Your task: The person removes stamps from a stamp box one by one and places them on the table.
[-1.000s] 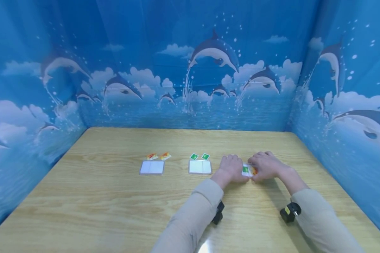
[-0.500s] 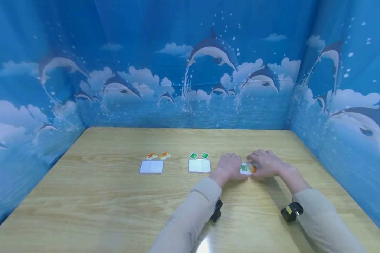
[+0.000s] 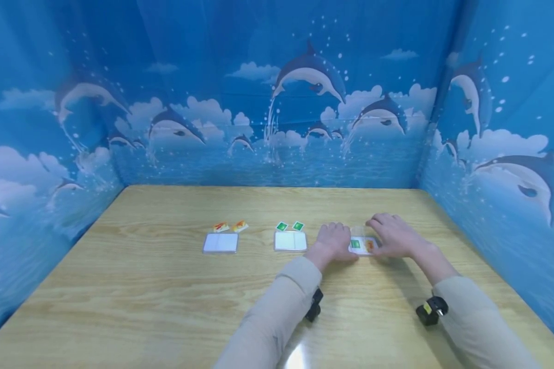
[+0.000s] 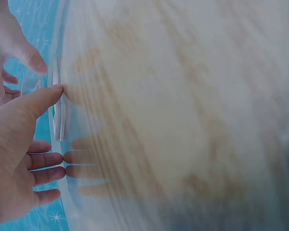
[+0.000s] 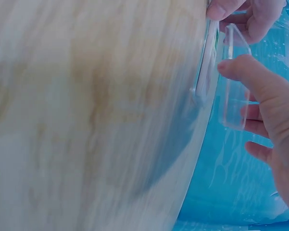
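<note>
A small flat case [image 3: 362, 252] lies at the table's right, with a green picture card [image 3: 355, 244] and an orange one [image 3: 370, 245] side by side in it. My left hand [image 3: 333, 242] holds its left end; the thumb sits on the near edge, the other fingers reach along the far side to the tabletop. My right hand [image 3: 397, 237] is at the right end with a raised clear plastic lid [image 5: 234, 82]. In the right wrist view the thumb overlaps the lid and the other fingers are behind it. The lid stands tilted up at the case's far side.
Two more flat cases with white insides, one in the middle [image 3: 290, 241] and one at left [image 3: 220, 243], lie in a row. Behind them are two green cards [image 3: 282, 226] and two orange cards [image 3: 221, 226]. A blue dolphin curtain [image 3: 277, 102] surrounds the table.
The clear lid has come up from over the two cards to stand behind them. My right hand has shifted a little to the right; the left has stayed almost still.
</note>
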The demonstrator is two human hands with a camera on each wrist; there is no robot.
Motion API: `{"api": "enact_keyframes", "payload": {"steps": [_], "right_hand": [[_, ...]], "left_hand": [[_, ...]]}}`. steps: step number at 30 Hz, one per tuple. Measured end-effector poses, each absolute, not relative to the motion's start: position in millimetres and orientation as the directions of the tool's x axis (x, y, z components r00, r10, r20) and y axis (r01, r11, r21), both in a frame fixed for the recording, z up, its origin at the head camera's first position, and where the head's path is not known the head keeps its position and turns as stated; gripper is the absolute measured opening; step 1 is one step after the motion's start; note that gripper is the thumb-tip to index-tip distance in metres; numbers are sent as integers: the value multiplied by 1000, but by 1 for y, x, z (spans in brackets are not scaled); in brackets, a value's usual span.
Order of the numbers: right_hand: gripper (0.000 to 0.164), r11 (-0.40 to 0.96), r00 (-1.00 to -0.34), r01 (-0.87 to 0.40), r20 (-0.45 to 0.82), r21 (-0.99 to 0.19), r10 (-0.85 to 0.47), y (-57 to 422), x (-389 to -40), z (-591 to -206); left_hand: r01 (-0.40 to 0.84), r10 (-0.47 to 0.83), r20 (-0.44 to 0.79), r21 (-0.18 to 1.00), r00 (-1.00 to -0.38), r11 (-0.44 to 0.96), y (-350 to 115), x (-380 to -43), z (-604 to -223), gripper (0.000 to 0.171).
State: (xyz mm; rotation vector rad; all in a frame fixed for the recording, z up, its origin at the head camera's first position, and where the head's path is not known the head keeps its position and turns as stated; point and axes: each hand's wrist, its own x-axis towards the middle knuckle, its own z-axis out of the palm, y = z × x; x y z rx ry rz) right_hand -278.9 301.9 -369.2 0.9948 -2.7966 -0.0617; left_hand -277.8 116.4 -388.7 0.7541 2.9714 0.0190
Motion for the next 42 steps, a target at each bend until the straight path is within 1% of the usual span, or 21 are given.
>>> {"api": "enact_keyframes", "payload": {"steps": [5,14,21,27,29,35,38,42], "right_hand": [[64,766,-743,-619,190,171,-642,307,-280,-373],[63,768,-736,-614,220,185,-641,307,-275,-372],[50,777,-729,-587,268,228,-629,307,-268,-372],[41,779,-729,-569,277,264,-626,306,-264,-373],[42,776,-727,-570,274,269,-629,306,-262,-371],[58,756,-710,-587,263,289,-653,306,-256,-365],[59,748,-704,-602,256,280,-662,307,-253,-364],[57,729,-680,-634,265,257,-684,309,-249,-365]], "left_hand": [[485,485,-84,28,-870,874,115,-278,-389,60],[487,486,-101,12,-868,873,114,-278,-389,58],[500,498,-103,12,-861,866,114,-277,-389,58],[503,502,-100,6,-859,864,113,-277,-387,56],[503,501,-96,5,-860,864,113,-277,-387,56],[496,495,-91,3,-864,868,113,-277,-386,54],[496,494,-92,1,-865,869,114,-277,-386,55],[494,492,-104,8,-864,870,113,-277,-385,58]]}}
